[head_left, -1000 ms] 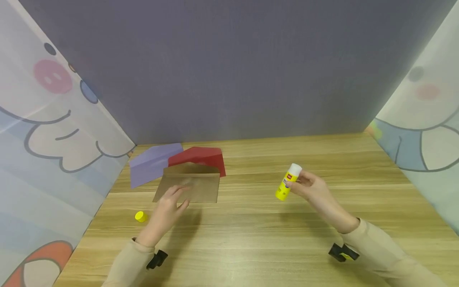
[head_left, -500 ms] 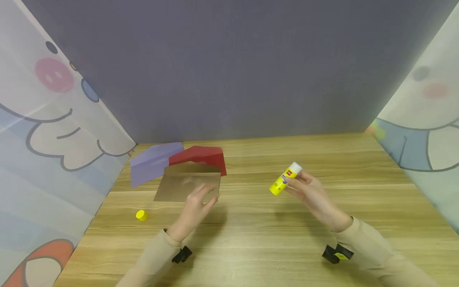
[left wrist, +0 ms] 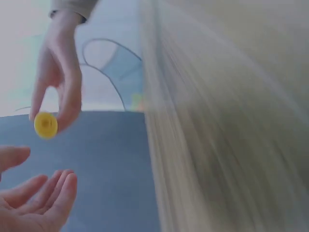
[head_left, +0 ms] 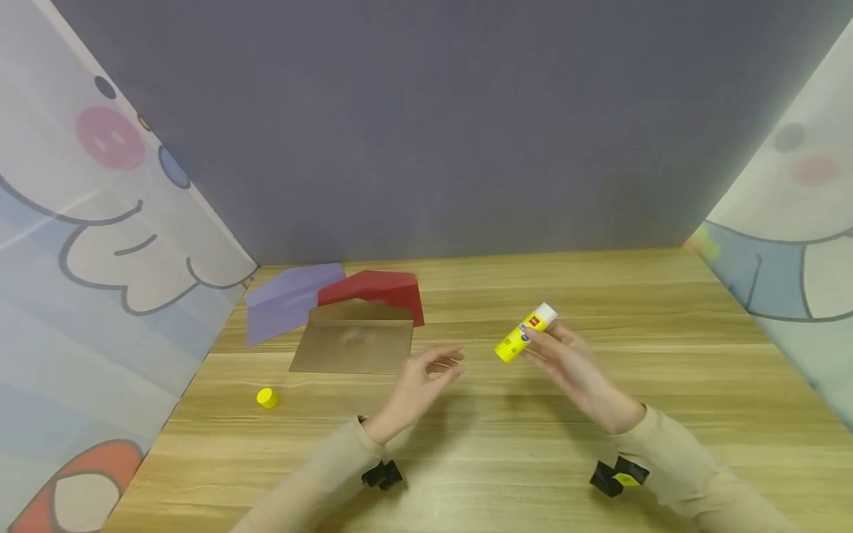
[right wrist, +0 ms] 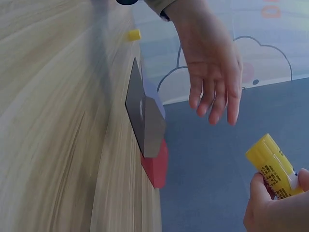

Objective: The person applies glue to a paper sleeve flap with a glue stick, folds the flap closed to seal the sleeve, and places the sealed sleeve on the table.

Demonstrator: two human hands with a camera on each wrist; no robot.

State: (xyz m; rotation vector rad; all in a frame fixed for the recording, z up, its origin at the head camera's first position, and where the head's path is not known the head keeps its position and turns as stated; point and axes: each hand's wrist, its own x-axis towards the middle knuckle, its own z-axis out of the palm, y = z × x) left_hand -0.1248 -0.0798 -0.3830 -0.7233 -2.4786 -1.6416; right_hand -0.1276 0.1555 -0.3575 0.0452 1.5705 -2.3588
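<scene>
My right hand (head_left: 580, 374) pinches a yellow glue stick (head_left: 521, 337) above the table, tilted with its white end up and to the right. In the right wrist view the glue stick (right wrist: 270, 162) shows its yellow base and black print. My left hand (head_left: 416, 389) hovers between the brown envelope and the glue stick, fingers relaxed and holding nothing. The brown envelope (head_left: 360, 348) lies with its flap raised at the far side, a small pale patch on its front. A yellow cap (head_left: 267, 397) rests on the table, left of the envelope.
Behind the brown envelope lie a red envelope (head_left: 393, 289) and a purple envelope (head_left: 283, 307), partly overlapped. A grey panel (head_left: 453, 133) closes off the back of the wooden table (head_left: 506, 459). Cartoon-printed sheets (head_left: 100, 244) stand at both sides.
My left hand has moved right, from over the brown envelope toward the glue stick. The glue stick has tilted further and shifted slightly left in my right hand. The envelopes and cap stay put.
</scene>
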